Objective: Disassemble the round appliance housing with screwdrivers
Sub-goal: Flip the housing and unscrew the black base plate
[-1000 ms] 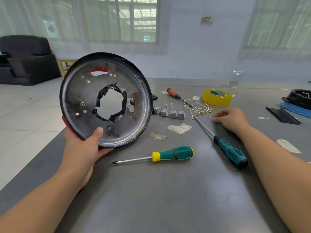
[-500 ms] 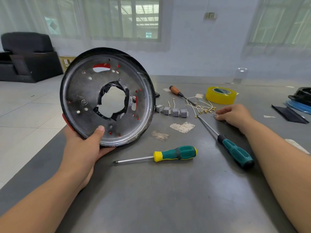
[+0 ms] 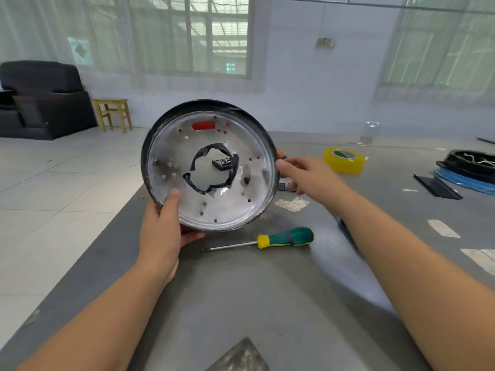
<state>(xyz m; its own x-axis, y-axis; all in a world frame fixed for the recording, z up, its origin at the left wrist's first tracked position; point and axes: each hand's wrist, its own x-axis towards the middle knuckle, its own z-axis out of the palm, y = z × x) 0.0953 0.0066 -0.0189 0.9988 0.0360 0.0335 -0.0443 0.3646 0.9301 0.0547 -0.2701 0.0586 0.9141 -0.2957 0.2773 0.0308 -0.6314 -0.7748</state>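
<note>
**Two hands at the round housing**

Both hands meet the round housing (image 3: pixel 214 167), which stands on edge above the bench (image 3: pixel 267 303). The left hand (image 3: pixel 166 231) grips its rim at 7 o'clock, thumb pressed on the silvery inner face. The right hand (image 3: pixel 308 175) reaches the rim at 3 o'clock with fingers loosely extended (blurred, so contact is uncertain). At 5 o'clock from the housing lies a green-handled screwdriver (image 3: pixel 267 242); a yellow tape roll (image 3: pixel 344 160) sits at 3 o'clock.

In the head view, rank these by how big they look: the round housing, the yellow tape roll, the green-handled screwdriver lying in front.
1. Round housing, held up near the camera, so nearness inflates it.
2. Green-handled screwdriver, by length.
3. Yellow tape roll, lying farther back.
</note>
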